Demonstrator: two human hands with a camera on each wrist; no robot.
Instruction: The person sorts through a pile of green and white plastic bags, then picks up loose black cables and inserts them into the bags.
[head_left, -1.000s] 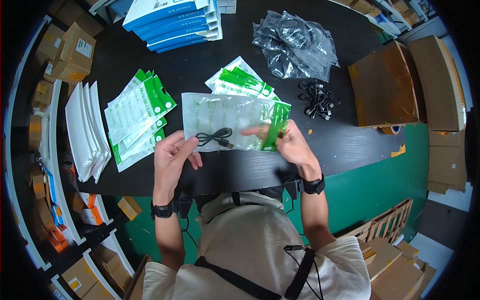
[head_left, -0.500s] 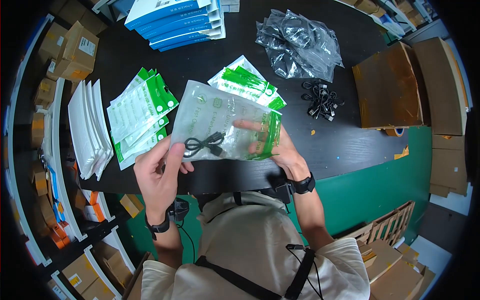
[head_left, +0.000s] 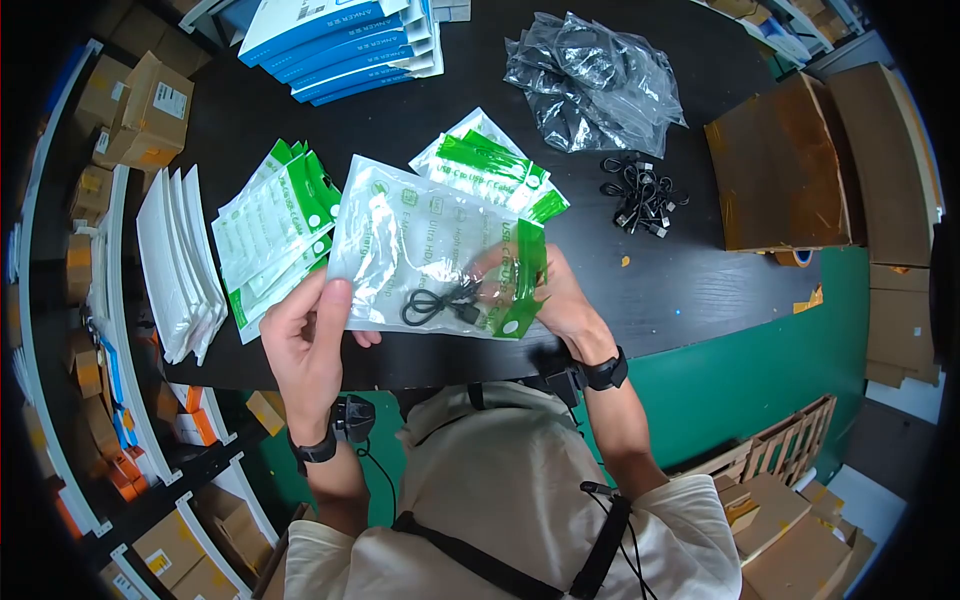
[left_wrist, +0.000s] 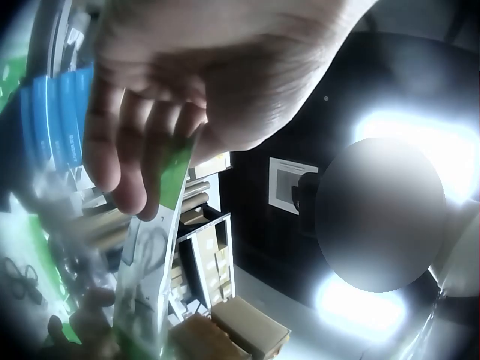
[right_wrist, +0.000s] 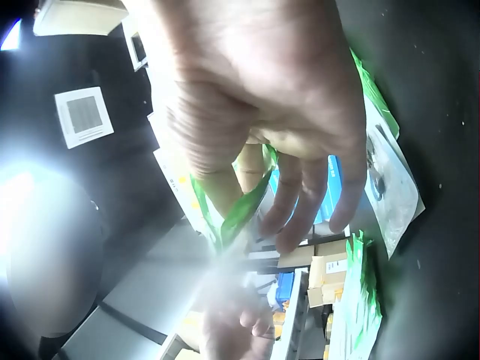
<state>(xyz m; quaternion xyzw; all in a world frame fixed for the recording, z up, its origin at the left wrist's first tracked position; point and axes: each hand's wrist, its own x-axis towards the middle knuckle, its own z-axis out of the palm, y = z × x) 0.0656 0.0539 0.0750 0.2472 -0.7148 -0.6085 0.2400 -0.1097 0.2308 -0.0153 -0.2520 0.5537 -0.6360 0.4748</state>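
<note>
The cable (head_left: 425, 307) lies coiled inside the clear, green-ended bag (head_left: 400, 230), towards its near side and close to the green mouth at the right, with the bag held above the near part of the desk (head_left: 690, 300). The left hand (head_left: 305, 350) is closed on the bag's near left corner, thumb on top and fingers bent beneath. The right hand (head_left: 565, 300) is partly open, with the thumb and a finger inside the parted mouth and the others loosely bent outside; whether it pinches the cable cannot be told. The step in hand looks like settling the cable in the bag. The next move seems to call for seating the cable deeper, clear of the mouth, while the left hand steadies the corner, then drawing the right fingers out without dragging a plug along. The loose cables (head_left: 645, 200) sit on the right, beyond the bag.
</note>
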